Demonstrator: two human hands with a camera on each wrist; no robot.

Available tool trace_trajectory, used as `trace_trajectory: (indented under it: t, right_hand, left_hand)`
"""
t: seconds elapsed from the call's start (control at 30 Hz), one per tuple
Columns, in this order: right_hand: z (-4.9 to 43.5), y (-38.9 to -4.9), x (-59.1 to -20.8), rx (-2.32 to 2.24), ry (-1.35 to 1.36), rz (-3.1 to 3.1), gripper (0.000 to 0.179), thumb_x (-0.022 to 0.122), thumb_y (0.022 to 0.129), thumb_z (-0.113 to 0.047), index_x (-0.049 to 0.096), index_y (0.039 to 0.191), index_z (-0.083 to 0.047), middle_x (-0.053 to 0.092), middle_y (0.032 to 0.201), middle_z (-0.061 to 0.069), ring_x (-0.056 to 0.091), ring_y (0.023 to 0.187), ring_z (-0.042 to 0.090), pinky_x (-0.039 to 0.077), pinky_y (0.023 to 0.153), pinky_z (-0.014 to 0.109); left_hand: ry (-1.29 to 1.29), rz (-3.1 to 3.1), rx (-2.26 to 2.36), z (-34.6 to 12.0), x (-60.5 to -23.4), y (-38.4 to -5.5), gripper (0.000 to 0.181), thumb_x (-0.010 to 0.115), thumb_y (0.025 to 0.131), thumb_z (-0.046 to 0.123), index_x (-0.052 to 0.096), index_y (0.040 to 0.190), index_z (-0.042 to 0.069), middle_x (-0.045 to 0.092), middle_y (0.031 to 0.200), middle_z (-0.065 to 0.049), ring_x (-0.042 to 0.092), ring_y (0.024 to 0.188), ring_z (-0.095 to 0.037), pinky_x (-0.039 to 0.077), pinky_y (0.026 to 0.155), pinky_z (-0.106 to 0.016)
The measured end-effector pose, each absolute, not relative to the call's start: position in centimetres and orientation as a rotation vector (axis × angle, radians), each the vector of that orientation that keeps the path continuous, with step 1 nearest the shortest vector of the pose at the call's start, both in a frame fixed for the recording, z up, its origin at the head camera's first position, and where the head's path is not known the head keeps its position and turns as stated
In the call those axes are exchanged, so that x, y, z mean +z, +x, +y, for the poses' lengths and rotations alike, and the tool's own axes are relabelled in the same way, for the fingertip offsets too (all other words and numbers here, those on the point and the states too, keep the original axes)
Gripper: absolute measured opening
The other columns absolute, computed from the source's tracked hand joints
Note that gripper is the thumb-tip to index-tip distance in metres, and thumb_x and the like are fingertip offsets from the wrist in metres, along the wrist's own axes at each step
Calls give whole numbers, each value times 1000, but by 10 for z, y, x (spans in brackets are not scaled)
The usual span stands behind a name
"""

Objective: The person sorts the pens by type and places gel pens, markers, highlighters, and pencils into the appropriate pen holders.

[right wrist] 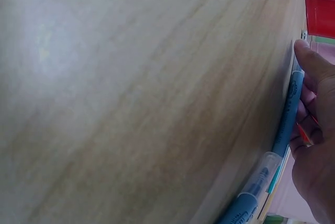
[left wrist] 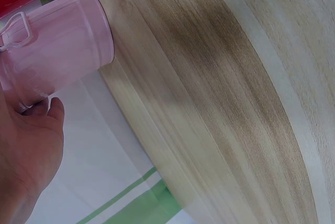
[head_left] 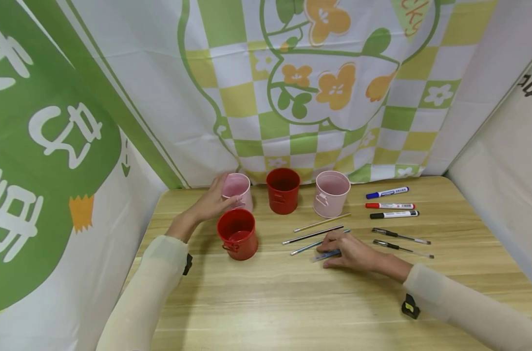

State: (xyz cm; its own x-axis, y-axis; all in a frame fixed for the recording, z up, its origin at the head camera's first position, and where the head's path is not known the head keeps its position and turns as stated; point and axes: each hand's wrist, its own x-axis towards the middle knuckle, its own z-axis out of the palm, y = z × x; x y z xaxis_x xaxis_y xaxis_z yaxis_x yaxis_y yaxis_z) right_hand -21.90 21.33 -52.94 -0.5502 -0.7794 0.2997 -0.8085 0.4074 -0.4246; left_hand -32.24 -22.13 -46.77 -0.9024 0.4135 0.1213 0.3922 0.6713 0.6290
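My left hand holds the rim of the back-left pink bucket, its thumb across the front. In the left wrist view that pink bucket has a wire handle, and my fingers are at its rim. My right hand pinches a blue marker low over the table, a clear cap showing at its left end. The right wrist view shows the blue marker along my thumb and fingers. A clear cap on another blue length appears below it. A blue pencil lies right behind my fingers.
A red bucket stands in front of the held one. Another red bucket and a pink bucket stand along the curtain. Further pencils lie mid-table. Three capped markers and two black pens lie at right.
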Motion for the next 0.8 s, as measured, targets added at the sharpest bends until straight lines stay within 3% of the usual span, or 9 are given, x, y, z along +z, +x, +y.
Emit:
trace_trajectory:
  t: [0.5, 0.8]
  right_hand:
    - [210, -220, -537, 873, 1416, -2569, 28, 81, 81, -27, 77, 103, -10, 61, 100, -3, 56, 96, 9, 52, 80, 28]
    - [210, -221, -541, 909, 1433, -2495, 21, 81, 80, -20, 79, 98, -9, 60, 95, -6, 56, 92, 8, 50, 77, 24]
  left_hand:
    - [653, 2846, 1043, -221, -468, -323, 87, 60, 90, 57, 14, 156, 24, 16, 158, -3, 32, 137, -25, 33, 109, -57]
    - [673, 2850, 1055, -221, -468, -323, 86, 61, 90, 56, 17, 155, 21, 18, 157, -3, 35, 135, -24, 34, 109, -54]
